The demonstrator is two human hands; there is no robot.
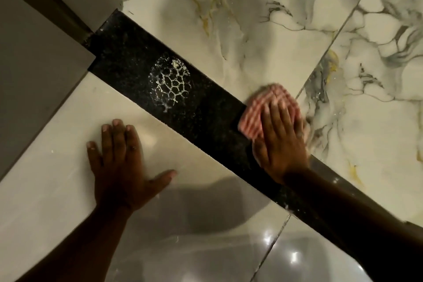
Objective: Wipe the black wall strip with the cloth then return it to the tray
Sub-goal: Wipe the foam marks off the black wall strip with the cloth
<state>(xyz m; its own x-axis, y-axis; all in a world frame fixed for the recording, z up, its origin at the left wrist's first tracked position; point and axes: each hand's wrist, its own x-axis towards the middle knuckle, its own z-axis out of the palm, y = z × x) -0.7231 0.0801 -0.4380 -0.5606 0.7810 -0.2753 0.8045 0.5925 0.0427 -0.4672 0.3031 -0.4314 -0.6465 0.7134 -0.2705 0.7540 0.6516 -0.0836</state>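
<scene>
A black speckled strip (206, 107) runs diagonally from upper left to lower right between pale tiles. On it sits a white net-patterned foam patch (170, 82). My right hand (280, 142) lies flat on a pink striped cloth (258, 114), pressing it onto the strip to the right of the foam. The cloth and hand are motion-blurred. My left hand (121, 160) rests flat with fingers spread on the plain pale tile below the strip, holding nothing. No tray is in view.
Marble-veined tiles (286, 18) with grey and gold veins fill the area above the strip. Glossy pale tiles (194, 224) lie below it. A grey door frame or panel (34, 75) stands at the left, meeting the strip's upper end.
</scene>
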